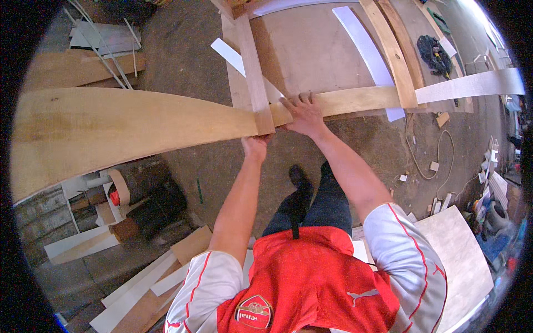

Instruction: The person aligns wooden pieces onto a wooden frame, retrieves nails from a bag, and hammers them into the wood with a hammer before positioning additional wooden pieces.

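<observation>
A long pale wooden board (139, 114) runs across in front of me, its wide left part closest to me. A narrower wooden strip (256, 77) crosses it near the middle and points away from me. My left hand (255, 147) is closed at the near end of this crossing, its fingers curled under the wood and partly hidden. Just to the right, my right hand (304, 115) lies over the long board, fingers bent across its far side. Beyond the hands, a white strip (227, 55) slants by the crossing strip.
A large brown panel (311, 47) lies beyond, with a white strip (363, 44) and wooden slats (388, 50) over it. A black plastic bag (435, 55) is at the far right. A cable (451, 150) loops on the floor. Offcuts (147, 288) lie at lower left.
</observation>
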`<act>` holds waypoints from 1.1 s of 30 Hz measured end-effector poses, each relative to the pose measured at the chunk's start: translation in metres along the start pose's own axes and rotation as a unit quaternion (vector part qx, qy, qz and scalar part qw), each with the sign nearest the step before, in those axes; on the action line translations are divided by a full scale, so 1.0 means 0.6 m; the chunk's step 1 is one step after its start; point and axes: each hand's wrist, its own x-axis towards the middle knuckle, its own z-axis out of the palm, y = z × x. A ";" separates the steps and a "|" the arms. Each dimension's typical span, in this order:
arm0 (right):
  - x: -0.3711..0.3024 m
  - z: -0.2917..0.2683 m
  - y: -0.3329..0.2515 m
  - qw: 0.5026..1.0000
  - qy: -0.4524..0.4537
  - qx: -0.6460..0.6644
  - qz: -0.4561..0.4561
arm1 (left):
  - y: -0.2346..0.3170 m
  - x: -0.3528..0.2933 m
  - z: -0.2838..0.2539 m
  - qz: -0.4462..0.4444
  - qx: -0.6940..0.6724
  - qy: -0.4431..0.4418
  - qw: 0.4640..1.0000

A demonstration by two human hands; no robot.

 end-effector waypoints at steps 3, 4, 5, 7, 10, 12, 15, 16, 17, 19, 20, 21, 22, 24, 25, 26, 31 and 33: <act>0.001 0.000 -0.003 1.000 0.003 0.004 -0.007 | 0.003 0.001 -0.005 0.006 -0.004 0.007 1.000; 0.001 -0.001 -0.006 1.000 0.004 0.004 -0.007 | 0.004 0.003 -0.006 0.007 -0.002 0.007 1.000; 0.002 -0.003 -0.010 1.000 -0.010 0.006 0.002 | 0.004 0.004 -0.008 0.008 -0.002 0.006 1.000; 0.005 -0.008 -0.013 1.000 -0.024 0.007 0.009 | 0.004 0.006 -0.012 0.026 0.009 0.000 1.000; 0.004 -0.012 -0.004 0.999 -0.022 0.026 0.010 | 0.000 0.009 -0.005 0.020 -0.025 0.003 0.999; -0.001 -0.004 0.006 0.997 -0.022 0.075 0.021 | 0.006 0.002 0.000 0.020 -0.014 -0.016 1.000; -0.004 0.010 0.009 0.998 -0.027 0.062 0.001 | 0.019 -0.021 0.014 0.014 0.008 -0.024 1.000; -0.003 0.016 0.011 0.998 -0.026 0.052 0.014 | 0.023 -0.023 0.015 0.024 0.016 -0.007 1.000; -0.002 0.018 0.011 0.997 -0.030 0.066 0.007 | 0.022 -0.023 0.012 0.015 0.017 -0.018 1.000; -0.004 0.015 0.021 0.997 -0.032 0.073 0.011 | 0.014 -0.022 0.008 0.015 0.038 0.004 0.999; 0.000 0.011 0.019 0.996 -0.021 0.089 -0.004 | 0.012 -0.022 -0.001 0.010 0.038 -0.002 0.999; -0.003 0.003 0.023 0.994 -0.010 0.105 -0.019 | 0.007 -0.023 -0.008 0.020 0.073 0.082 0.994; -0.011 -0.005 0.032 0.995 -0.007 0.101 -0.012 | 0.001 -0.028 -0.011 0.032 0.108 0.166 0.980; -0.043 -0.024 0.061 0.988 0.089 0.098 0.078 | -0.022 -0.090 0.005 0.021 0.182 0.169 0.968; -0.059 -0.037 0.078 0.987 0.094 0.094 0.085 | -0.032 -0.117 0.016 0.025 0.249 0.183 0.951; -0.082 -0.050 0.095 0.969 0.158 0.110 0.154 | -0.049 -0.128 0.016 0.029 0.252 0.179 0.951; -0.235 -0.082 0.266 0.843 0.350 0.086 0.399 | -0.138 -0.192 0.198 0.321 0.596 -0.159 0.719; -0.283 -0.101 0.330 0.792 0.341 0.153 0.483 | -0.160 -0.172 0.294 0.401 0.642 -0.244 0.607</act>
